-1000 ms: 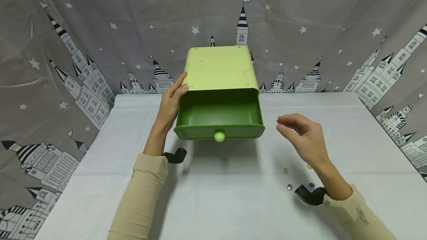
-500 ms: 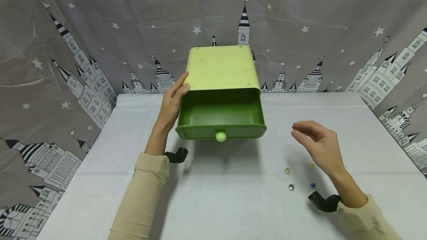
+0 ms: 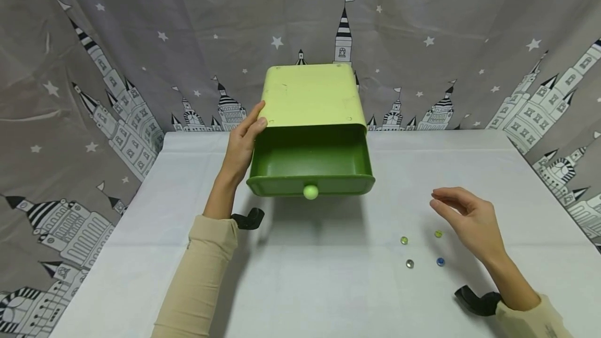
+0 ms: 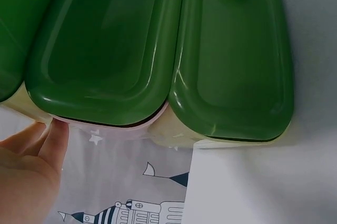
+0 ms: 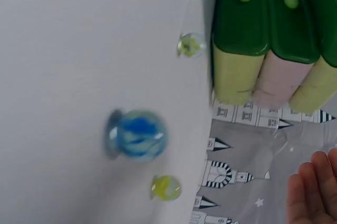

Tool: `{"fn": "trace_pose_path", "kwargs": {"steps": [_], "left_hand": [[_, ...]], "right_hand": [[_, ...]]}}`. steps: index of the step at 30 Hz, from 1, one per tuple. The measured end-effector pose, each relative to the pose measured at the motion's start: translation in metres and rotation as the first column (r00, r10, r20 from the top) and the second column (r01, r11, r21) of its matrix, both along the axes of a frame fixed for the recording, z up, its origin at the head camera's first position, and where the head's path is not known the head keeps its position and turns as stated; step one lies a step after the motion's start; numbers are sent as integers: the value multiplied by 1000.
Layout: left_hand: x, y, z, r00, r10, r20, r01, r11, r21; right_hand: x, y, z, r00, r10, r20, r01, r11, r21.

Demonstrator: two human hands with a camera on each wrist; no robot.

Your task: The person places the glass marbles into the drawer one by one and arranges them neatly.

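A chest of drawers (image 3: 312, 93) with a pale yellow top stands at the table's back. Its top green drawer (image 3: 277, 186) is pulled out, with nothing visible inside. My left hand (image 3: 240, 150) rests against the chest's left side, fingertips at the upper edge. To the right, my right hand (image 3: 471, 220) hovers over the table, fingers loosely bent, holding nothing visible. Below and left of it lie a blue marble (image 3: 440, 262), a yellow-green marble (image 3: 439, 233), a second yellow-green marble (image 3: 404, 240) and a clear greyish marble (image 3: 410, 264).
Pink and yellow tiers with closed green drawers (image 5: 292, 29) sit lower in the chest. A white cloth (image 3: 319, 286) covers the table. Behind hangs a grey curtain (image 3: 211, 9) printed with castles and stars. A black wrist mount (image 3: 478, 300) sticks out from my right wrist.
My right hand has moved right and towards me, away from the chest, uncovering the farther yellow-green marble. The left hand, chest and open drawer stay put.
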State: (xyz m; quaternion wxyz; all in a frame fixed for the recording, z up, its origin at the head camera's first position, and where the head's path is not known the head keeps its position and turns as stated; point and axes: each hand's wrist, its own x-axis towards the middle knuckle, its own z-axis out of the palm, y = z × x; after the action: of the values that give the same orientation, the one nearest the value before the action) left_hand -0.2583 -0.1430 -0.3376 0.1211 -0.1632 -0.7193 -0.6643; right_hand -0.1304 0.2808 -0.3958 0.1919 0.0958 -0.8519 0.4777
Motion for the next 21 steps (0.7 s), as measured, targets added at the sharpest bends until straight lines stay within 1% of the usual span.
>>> {"fn": "trace_pose_path", "kwargs": {"steps": [4, 8, 13, 21], "left_hand": [[0, 0, -1, 1000, -4, 0, 4, 1000, 0], [0, -1, 0, 1000, 1, 4, -2, 1000, 6], [2, 1, 1, 1000, -2, 0, 2, 1000, 10], [2, 0, 1, 1000, -3, 5, 3, 1000, 10]], "right_hand": [[2, 5, -4, 1000, -16, 4, 16, 1000, 23], [3, 9, -8, 1000, -15, 12, 14, 999, 39], [5, 15, -13, 999, -6, 40, 3, 997, 76], [8, 26, -25, 997, 9, 79, -21, 989, 147]]}}
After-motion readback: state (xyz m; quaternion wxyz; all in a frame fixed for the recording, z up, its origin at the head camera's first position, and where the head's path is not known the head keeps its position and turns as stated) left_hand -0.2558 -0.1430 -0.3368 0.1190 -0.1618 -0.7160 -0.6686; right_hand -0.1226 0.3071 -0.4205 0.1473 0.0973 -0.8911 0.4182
